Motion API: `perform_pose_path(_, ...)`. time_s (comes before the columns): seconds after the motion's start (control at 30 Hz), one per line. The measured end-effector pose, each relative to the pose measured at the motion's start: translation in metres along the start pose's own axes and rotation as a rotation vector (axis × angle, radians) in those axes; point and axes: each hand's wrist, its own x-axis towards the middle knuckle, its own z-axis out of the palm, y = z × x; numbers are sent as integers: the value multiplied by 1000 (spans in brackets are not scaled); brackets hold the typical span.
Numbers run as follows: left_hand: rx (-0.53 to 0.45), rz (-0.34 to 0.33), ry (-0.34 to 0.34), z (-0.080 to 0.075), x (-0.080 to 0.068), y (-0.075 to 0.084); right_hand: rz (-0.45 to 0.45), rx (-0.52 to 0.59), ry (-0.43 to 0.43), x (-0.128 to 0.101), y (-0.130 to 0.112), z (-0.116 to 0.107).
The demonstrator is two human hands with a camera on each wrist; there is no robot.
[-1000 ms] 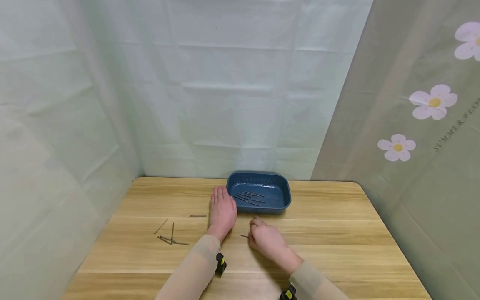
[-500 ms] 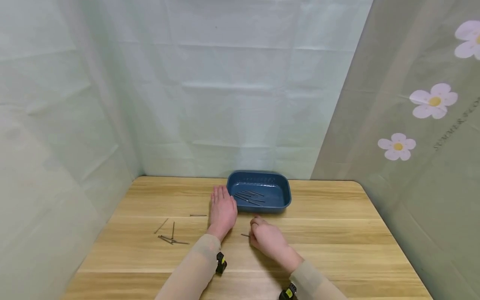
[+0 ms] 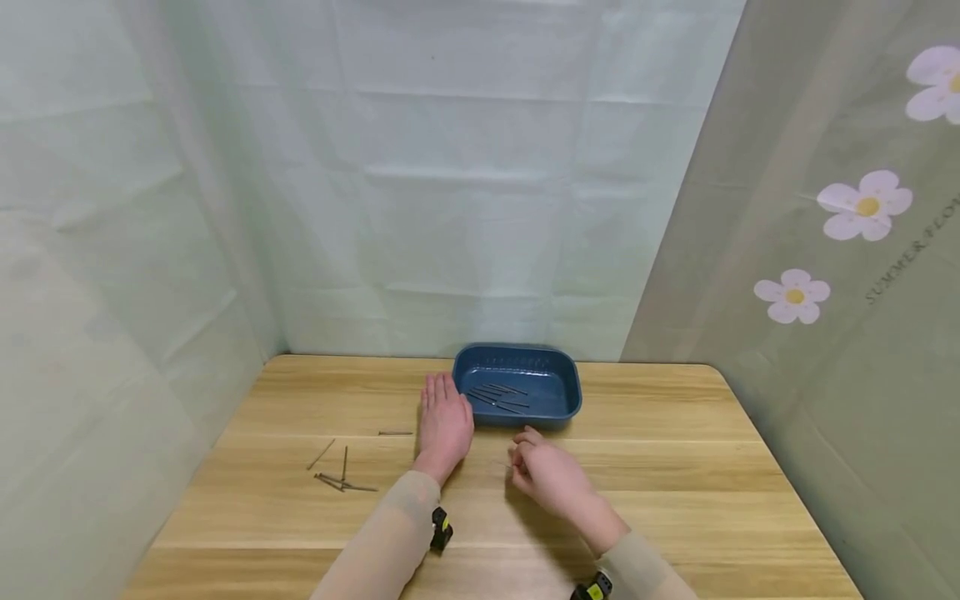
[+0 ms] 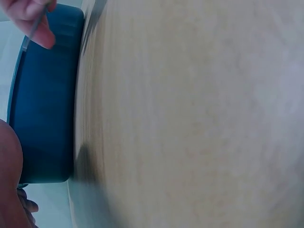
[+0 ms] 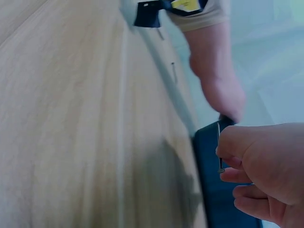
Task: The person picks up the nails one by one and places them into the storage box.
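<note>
My left hand [image 3: 444,421] lies flat and open on the wooden table [image 3: 675,467], its fingers just beside the left wall of a blue tray [image 3: 573,402]. Several thin nails [image 3: 498,394] lie inside the tray. My right hand [image 3: 542,471] hovers just in front of the tray with fingers curled. In the right wrist view it pinches one nail [image 5: 219,145] between thumb and fingers [image 5: 237,142], close to the tray [image 5: 213,190]. The left wrist view shows those fingertips [image 4: 33,14] and the nail [image 4: 36,24] over the tray's edge [image 4: 42,118].
Several loose nails [image 3: 341,477] lie on the table to the left, and one single nail [image 3: 395,432] sits nearer my left hand. Pale cloth walls close in the back and both sides. The table's right half holds nothing else.
The nail that lay on the table by my right fingers is now off the table, in that hand's pinch. The right hand has risen and shifted slightly right towards the tray. The left hand stayed still.
</note>
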Motion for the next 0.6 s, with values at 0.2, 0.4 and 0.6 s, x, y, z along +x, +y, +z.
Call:
perform_pose_path(0.2,-1,11,1,-1,0,-1,15,30,38,-3,0,-16)
perform_pose_path(0.4,-7,11,11,-1,0,-1,21,50,97,-4,0,-32)
perform_pose_path(0.6,0,0,-3,-1,-1,0,39,33,130,0,4,-36)
